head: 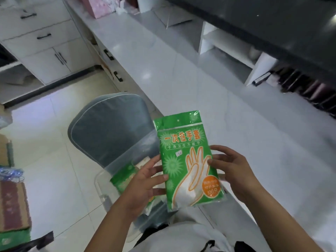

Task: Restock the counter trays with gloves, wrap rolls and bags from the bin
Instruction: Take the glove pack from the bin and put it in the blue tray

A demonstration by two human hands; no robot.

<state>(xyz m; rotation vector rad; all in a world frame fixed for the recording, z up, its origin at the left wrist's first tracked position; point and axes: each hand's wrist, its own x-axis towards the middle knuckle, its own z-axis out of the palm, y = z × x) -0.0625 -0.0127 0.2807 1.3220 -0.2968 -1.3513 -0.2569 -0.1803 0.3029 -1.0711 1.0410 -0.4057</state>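
A green pack of disposable gloves (pixel 187 160), printed with a white hand outline, is held upright in front of me over the counter's edge. My left hand (pixel 143 186) grips its left edge with thumb on the front. My right hand (pixel 232 171) holds the right edge, fingertips on the front. Below the pack stands a clear plastic bin (pixel 116 171) on a grey chair (pixel 107 130); another green pack (pixel 123 177) lies inside it.
A long white counter (pixel 181 70) runs from top left to bottom right. White shelf cubbies (pixel 227 42) sit under a dark upper ledge (pixel 272 20). White drawers (pixel 45 37) stand at far left. Cardboard boxes (pixel 12 206) lie on the tiled floor at left.
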